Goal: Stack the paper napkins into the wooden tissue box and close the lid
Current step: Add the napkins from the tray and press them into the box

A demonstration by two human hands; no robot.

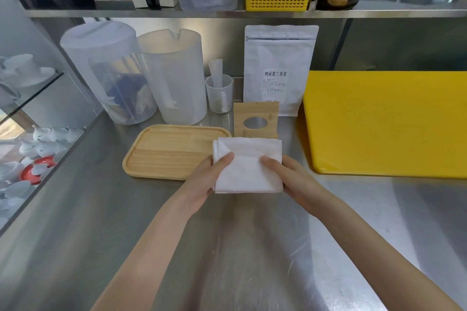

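The fingers (223, 159) of the left hand (202, 184) clamp the left edge of a stack of white square paper napkins (247, 166), thumb on top and the rest curled beneath; the right hand (295, 179) grips the right edge the same way, so both hands hold the stack just above the stainless steel surface (75, 222), near the centre of the view. At 12 o'clock from the napkins, just behind them, the light wooden lid with an oval opening (255, 120) stands upright; the box body below it is hidden by the stack. At 9 o'clock from the napkins lies a rectangular light wooden tray (171, 151), its right end passing under the stack's edge. At 3 o'clock, well apart, a yellow plastic cutting board (386, 121) lies flat. Further back at 12 o'clock a white foil pouch with a printed label (278, 68) stands against the wall, and at 11 o'clock stand a small clear measuring cup (219, 93) and two tall frosted plastic pitchers (177, 76).
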